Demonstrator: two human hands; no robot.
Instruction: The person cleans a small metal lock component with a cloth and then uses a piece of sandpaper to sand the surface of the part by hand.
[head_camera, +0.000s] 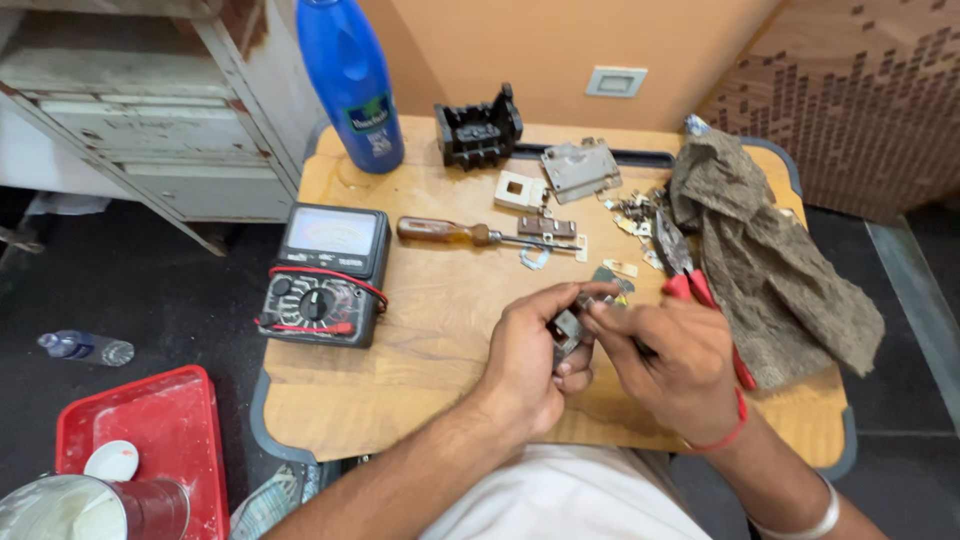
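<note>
1. A small grey metal part (567, 330) is held above the near side of the wooden table (420, 390), between the two hands of the person.
2. The left hand (525, 362) wraps around the part, the thumb and fingers pinching it from the sides.
3. The right hand (668, 368) touches the top of the part with pressed fingertips; what it pinches I cannot tell.
4. Red-handled pliers (685, 272) lie just beside the right hand, next to a brown cloth (770, 270).
5. Further away lie a wooden-handled screwdriver (450, 233), small metal plates (580, 170) and a black plastic housing (478, 130).
6. On the left stand an analogue multimeter (325, 275) and a blue bottle (350, 80).
</note>
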